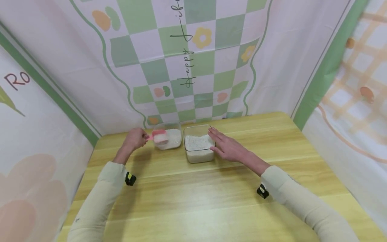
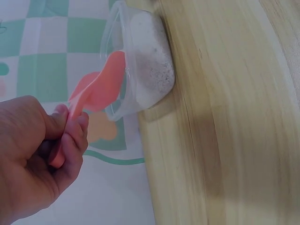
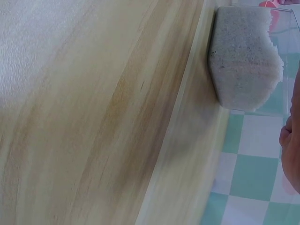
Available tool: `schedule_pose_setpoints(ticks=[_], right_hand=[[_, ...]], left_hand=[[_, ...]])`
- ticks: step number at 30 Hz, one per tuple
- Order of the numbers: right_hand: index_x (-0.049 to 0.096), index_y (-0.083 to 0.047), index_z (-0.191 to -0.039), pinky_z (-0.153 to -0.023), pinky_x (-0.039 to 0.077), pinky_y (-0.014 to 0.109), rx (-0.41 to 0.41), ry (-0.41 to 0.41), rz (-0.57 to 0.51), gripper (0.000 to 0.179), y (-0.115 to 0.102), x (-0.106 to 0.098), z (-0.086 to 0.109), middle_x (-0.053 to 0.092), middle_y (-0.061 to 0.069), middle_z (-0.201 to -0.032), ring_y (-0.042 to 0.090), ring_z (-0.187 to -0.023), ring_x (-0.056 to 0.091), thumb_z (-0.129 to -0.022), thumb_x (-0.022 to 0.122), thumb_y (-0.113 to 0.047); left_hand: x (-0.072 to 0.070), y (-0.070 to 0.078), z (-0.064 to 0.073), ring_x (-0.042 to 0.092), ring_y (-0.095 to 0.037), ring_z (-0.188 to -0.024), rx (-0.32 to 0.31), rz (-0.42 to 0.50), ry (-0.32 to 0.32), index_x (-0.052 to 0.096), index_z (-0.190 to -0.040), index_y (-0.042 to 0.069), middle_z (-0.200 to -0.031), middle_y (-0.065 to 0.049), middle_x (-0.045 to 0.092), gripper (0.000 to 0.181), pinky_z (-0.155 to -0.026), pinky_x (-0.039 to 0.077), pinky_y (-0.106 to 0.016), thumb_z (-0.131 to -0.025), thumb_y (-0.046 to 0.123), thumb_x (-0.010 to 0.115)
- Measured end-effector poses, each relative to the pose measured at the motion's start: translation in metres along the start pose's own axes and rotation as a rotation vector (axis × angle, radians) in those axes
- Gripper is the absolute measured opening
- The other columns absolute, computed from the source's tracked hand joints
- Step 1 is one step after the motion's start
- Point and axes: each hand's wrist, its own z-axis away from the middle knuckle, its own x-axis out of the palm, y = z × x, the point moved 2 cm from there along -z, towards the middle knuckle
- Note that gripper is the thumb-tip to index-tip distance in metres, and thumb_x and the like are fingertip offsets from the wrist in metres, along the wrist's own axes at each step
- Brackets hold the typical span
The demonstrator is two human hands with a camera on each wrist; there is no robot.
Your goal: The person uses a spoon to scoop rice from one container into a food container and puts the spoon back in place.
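Note:
My left hand (image 1: 135, 138) grips the handle of a pink scoop (image 1: 159, 136), thumb and curled fingers around it in the left wrist view. White grains like rice lie in the scoop's bowl, which is over the left clear plastic container (image 2: 116, 105). That container holds more white grains (image 1: 174, 137). To its right stands a squarish clear container (image 1: 199, 160) with a deeper, uneven heap of white grains (image 1: 198, 142). My right hand (image 1: 228, 147) lies along this container's right side, fingers straight with the tips at the rim; the right wrist view shows only part of that hand.
Both containers stand near the back edge of a light wooden table (image 1: 187, 201). Right behind it hangs a green and white checked cloth (image 1: 193, 67). More printed cloth (image 1: 39, 134) hangs on the left and right sides.

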Motion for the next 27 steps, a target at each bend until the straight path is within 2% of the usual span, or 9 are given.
schedule_pose_setpoints(ticks=[7, 14, 20, 23, 27], right_hand=[[0.026, 0.005, -0.154, -0.121, 0.028, 0.049, -0.003, -0.012, 0.021, 0.066, -0.001, -0.001, -0.001, 0.023, 0.024, -0.162, 0.036, -0.152, 0.022, -0.105, 0.048, -0.032], [0.027, 0.007, -0.153, -0.121, 0.028, 0.049, -0.018, -0.022, 0.066, 0.066, -0.002, -0.005, 0.0, 0.025, 0.025, -0.161, 0.037, -0.151, 0.024, -0.105, 0.046, -0.035], [0.029, 0.007, -0.152, -0.121, 0.028, 0.049, -0.038, -0.031, 0.088, 0.066, -0.001, -0.006, -0.001, 0.026, 0.026, -0.161, 0.037, -0.151, 0.025, -0.104, 0.048, -0.034], [0.029, 0.007, -0.152, -0.121, 0.028, 0.049, -0.041, -0.033, 0.085, 0.066, 0.0, -0.007, -0.002, 0.027, 0.025, -0.161, 0.037, -0.151, 0.025, -0.104, 0.049, -0.033], [0.03, 0.007, -0.152, -0.121, 0.029, 0.048, -0.031, -0.041, 0.073, 0.065, 0.0, -0.007, -0.002, 0.024, 0.023, -0.162, 0.036, -0.151, 0.025, -0.104, 0.049, -0.034]], left_hand=[[-0.002, 0.003, 0.002, 0.064, -0.016, -0.063, 0.017, -0.064, 0.037, 0.074, -0.098, -0.004, -0.077, -0.012, 0.072, 0.016, -0.057, 0.054, -0.025, -0.094, 0.007, 0.062], [-0.006, 0.009, 0.003, 0.061, -0.022, -0.07, 0.058, -0.18, 0.1, 0.076, -0.093, 0.0, -0.084, -0.013, 0.072, 0.016, -0.068, 0.054, -0.035, -0.094, 0.01, 0.063], [-0.007, 0.014, 0.005, 0.061, -0.023, -0.068, 0.065, -0.24, 0.112, 0.075, -0.092, 0.0, -0.079, -0.012, 0.071, 0.02, -0.07, 0.056, -0.038, -0.096, 0.014, 0.062], [-0.008, 0.017, 0.006, 0.064, -0.025, -0.072, 0.074, -0.275, 0.122, 0.075, -0.091, 0.0, -0.081, -0.013, 0.072, 0.016, -0.073, 0.057, -0.04, -0.094, 0.01, 0.063], [-0.007, 0.021, 0.008, 0.07, -0.029, -0.083, 0.097, -0.351, 0.14, 0.076, -0.095, 0.002, -0.094, -0.015, 0.075, 0.013, -0.077, 0.059, -0.04, -0.087, 0.0, 0.066]])
